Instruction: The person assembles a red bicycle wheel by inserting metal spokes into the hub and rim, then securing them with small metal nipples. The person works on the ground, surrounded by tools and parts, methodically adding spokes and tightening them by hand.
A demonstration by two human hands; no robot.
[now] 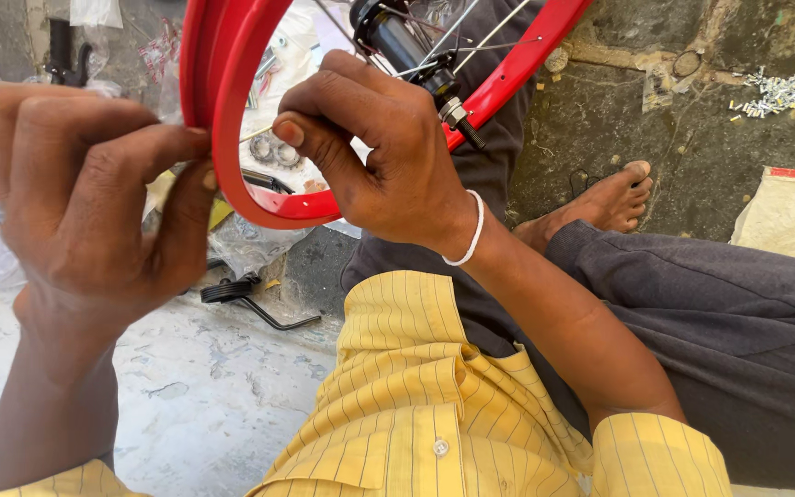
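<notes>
From the head camera we see our left hand (85, 193) pinching the outer edge of the red wheel rim (232, 138). Our right hand (379, 156) is closed on the rim's inner side, near the black hub (397, 41) and the thin spokes (471, 41), above our lap.

Bright, even daylight with soft shadows under the hands (232, 175), sharp focus, slight wide-angle stretch at the edges.

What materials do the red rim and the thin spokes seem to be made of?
Red rim: probably metal with glossy red paint; it shows smooth highlights and a thin, rolled edge. Spokes: likely bare steel wire, thin, straight and silvery grey.
</notes>
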